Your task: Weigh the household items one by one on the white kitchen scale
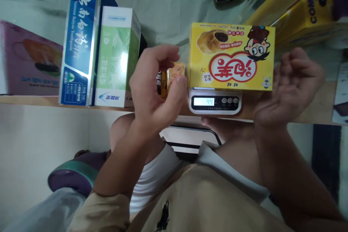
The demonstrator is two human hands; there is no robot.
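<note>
At the far left of the frame I see a purple box (pixel 27 61) standing on the desk (pixel 29 100). Right of it stand a blue toothpaste box (pixel 78 40) and a green box (pixel 115 58), upright and touching side by side; standing them on end appears to keep the desk edge compact.

Centre-left, the left hand (pixel 152 87) holds a small orange snack packet (pixel 174 76). Its fingers (pixel 163 52) curl over the top and the thumb presses from below, so the hand is closed on the packet in a pinch. The packet sits at the fingertips, just beside the left edge of the yellow snack box (pixel 231 56), apart from the scale (pixel 214 100). I judge that this grip keeps the packet off the weighing platform.

The yellow snack box rests on the scale, whose lit display faces the near desk edge.

Centre-right, the right hand (pixel 288 87) is open, palm showing, fingers loosely bent, holding nothing. It is just beside the box's right edge, apparently not touching it.
</note>
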